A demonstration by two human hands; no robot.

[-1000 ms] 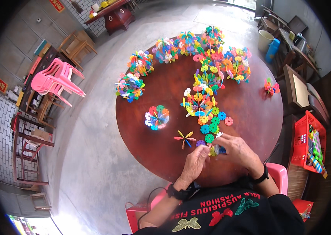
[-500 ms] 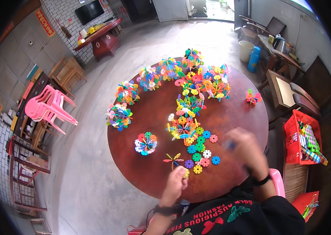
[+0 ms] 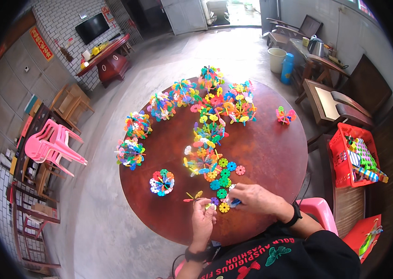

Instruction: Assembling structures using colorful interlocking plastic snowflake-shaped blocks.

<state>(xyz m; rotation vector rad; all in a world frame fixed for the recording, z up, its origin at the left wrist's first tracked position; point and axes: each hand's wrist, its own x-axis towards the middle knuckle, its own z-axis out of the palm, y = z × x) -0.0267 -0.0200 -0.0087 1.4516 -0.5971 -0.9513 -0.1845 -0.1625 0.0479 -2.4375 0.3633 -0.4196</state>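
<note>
On a round, dark red-brown counter (image 3: 266, 144), a pale yellow disc (image 3: 211, 207) is pinched between the thumb and fingers of the left hand (image 3: 202, 220), close to the near edge, and a blue piece (image 3: 236, 202) is grasped by the fingertips of the right hand (image 3: 255, 199), just to the right (its full outline is covered by the fingers, so its exact shape cannot be told). The grip of each hand is thus closed on something, and the two held pieces are kept apart. Between the hands a loose yellow disc (image 3: 224, 208) is laid flat, with a purple disc (image 3: 215, 201) just beyond it to the left. Farther off, a patch of flat discs is spread, among which a green disc (image 3: 222, 194), a teal disc (image 3: 215, 185) and a pink disc (image 3: 240, 170) can be made out. A small spoked piece (image 3: 199, 194) is seen just beyond the left hand, partly hidden by it. To the far left of that, a small multicoloured dome (image 3: 162, 182) is set by itself. A curved row of multicoloured balls (image 3: 138, 124) is ranged along the left and far side, and a small red cluster (image 3: 285, 116) is placed near the right edge. Off the counter to the right, a red basket (image 3: 338, 160) is filled with coloured items.
</note>
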